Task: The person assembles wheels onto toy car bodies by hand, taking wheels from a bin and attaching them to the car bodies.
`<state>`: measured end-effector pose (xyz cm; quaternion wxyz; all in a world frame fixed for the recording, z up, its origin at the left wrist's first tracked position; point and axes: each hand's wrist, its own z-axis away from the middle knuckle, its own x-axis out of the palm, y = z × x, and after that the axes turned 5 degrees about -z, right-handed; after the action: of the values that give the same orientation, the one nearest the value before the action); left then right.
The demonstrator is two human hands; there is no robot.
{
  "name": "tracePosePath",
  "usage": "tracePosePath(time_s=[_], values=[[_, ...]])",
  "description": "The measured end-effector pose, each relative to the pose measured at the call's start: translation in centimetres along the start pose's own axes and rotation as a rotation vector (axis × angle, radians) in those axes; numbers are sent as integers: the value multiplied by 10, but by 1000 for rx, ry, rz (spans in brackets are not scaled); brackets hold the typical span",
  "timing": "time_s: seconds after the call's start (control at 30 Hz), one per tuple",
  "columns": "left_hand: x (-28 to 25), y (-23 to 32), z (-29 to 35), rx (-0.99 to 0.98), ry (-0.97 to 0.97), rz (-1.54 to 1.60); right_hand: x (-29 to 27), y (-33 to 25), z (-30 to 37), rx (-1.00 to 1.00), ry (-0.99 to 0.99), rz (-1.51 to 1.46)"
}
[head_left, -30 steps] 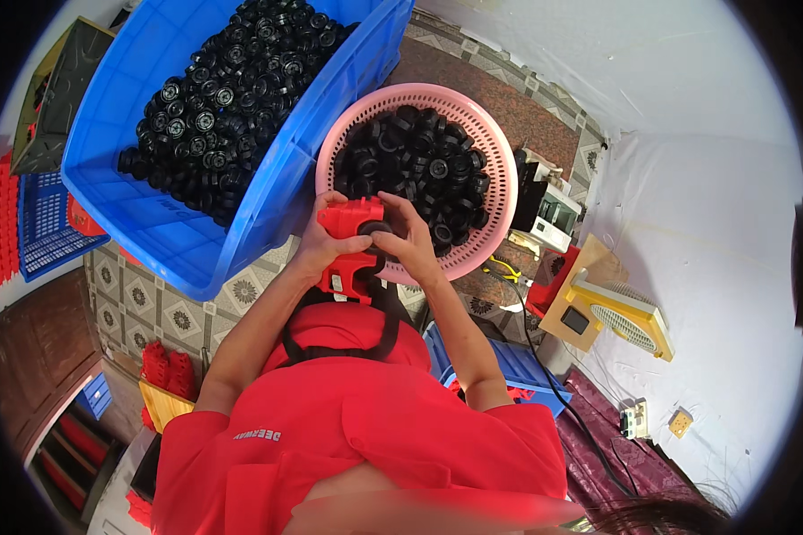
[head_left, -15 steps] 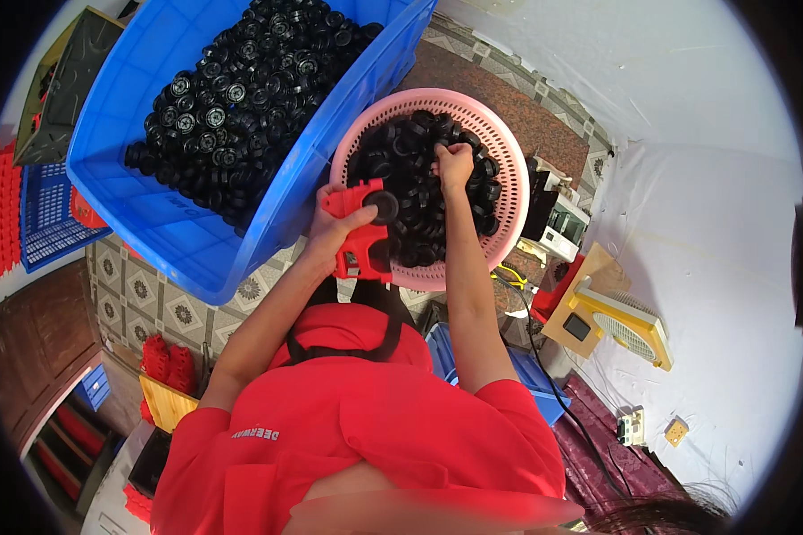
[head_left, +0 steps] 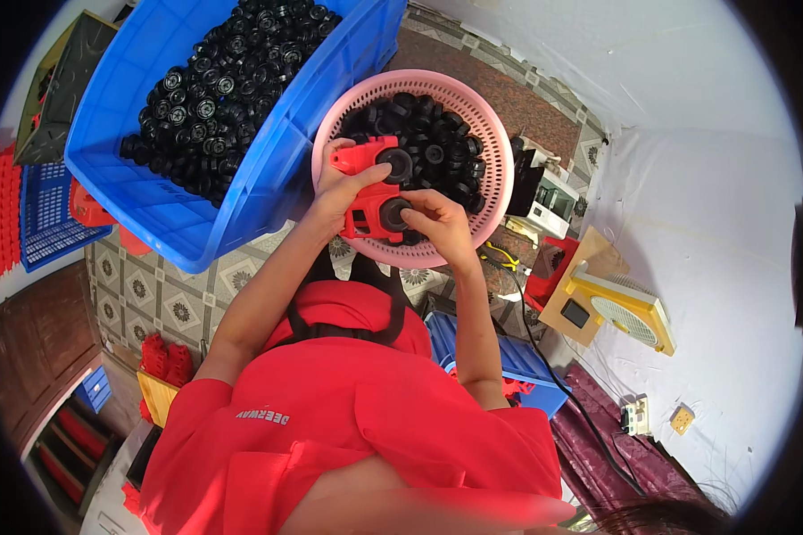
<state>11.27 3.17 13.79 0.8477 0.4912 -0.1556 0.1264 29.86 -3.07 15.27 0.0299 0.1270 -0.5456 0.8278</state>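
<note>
My left hand [head_left: 343,193] is closed around a red plastic toy car body [head_left: 363,160], its thumb lying against a black toy wheel [head_left: 395,164] at the upper wheel arch. With its fingers pinched, my right hand [head_left: 443,225] holds a second black toy wheel [head_left: 393,214] at the lower arch of the same body. Whether that wheel is seated or only resting there I cannot tell. Both hands are over a round pink basket [head_left: 500,134] with many loose black wheels [head_left: 434,153] inside.
A large blue tub [head_left: 281,147] heaped with black wheels stands left of the basket. To the right are yellow-handled pliers [head_left: 501,257], a white device [head_left: 551,205] and a yellow fan-like appliance [head_left: 623,312]. A blue crate [head_left: 509,357] sits low at my right side.
My right hand has come out of the basket's wheels toward me and now holds a wheel against the car body. The left hand keeps its grip on the body and its first wheel.
</note>
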Motion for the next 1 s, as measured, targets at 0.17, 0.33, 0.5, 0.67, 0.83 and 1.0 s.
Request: tracePosePath(time_s=[0.17, 0.33, 0.5, 0.67, 0.83, 1.0], values=[[12, 14, 11, -36, -46, 35, 0, -3, 8, -270, 80, 438], [18, 56, 69, -23, -149, -451, 14, -30, 13, -258, -13, -217], [21, 105, 130, 265, -151, -490, 48, -51, 31, -586, -63, -14], [-33, 140, 146, 575, -93, -496, 112, -92, 30, -527, -311, -65], [-148, 285, 129, 546, 90, -10, 132, -85, 19, -530, -1, 180], [-340, 505, 60, 965, 267, 175, 170, -48, 32, -292, 95, 102]])
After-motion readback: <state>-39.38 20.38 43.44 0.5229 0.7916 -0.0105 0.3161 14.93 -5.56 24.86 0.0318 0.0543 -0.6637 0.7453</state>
